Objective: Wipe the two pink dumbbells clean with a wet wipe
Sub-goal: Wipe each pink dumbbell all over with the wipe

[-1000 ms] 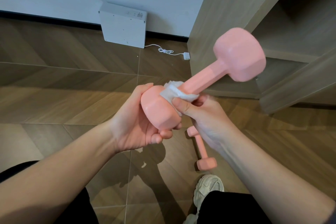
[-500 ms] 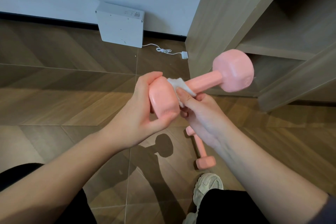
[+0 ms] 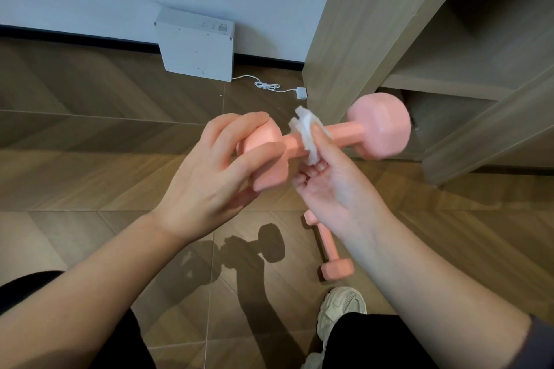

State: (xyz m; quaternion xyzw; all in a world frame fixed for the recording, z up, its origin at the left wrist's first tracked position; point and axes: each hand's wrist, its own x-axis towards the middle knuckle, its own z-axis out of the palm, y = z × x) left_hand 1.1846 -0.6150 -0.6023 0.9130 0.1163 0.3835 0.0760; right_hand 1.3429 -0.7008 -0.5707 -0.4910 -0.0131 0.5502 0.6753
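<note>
Gripped by its near head, the held dumbbell (image 3: 323, 138) lies roughly level in the air at chest height: the left hand (image 3: 215, 171) curls around that head, and the right hand (image 3: 332, 186) pinches the wet wipe (image 3: 305, 135) against the handle just beside it. Below them the second dumbbell (image 3: 328, 246) rests on the wooden floor (image 3: 90, 159), close to the person's shoe (image 3: 341, 308). One-ended support leaves the far head hanging free, so a damp, slick surface could let the weight twist and drop toward the foot. Farther out, that far head sits near the cabinet (image 3: 374, 24) edge; swinging right risks a knock. Open floor lies leftward, toward the white box (image 3: 195, 48) leaning at the wall.
</note>
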